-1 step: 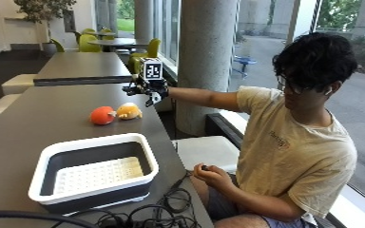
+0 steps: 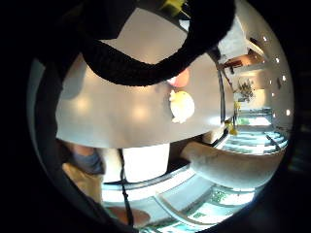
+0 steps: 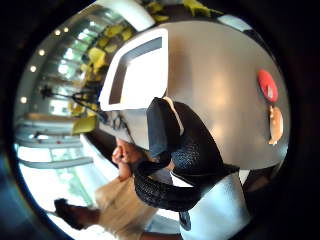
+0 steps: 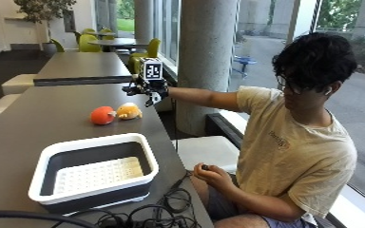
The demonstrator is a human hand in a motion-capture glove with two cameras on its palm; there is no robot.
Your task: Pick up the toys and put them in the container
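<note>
The right arm is stretched straight out, the gloved right hand [image 4: 149, 91] held raised, fingers loosely curled and holding nothing. The bare left hand [image 4: 209, 174] is rested at the lap.

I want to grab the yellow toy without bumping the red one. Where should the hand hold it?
Probably from above, fingers round the yellow plush toy's rounded body, closing front to back. The red plush toy sits right beside it, maybe touching, so that side gives no room. The gloved right hand hovers just above already.
</note>
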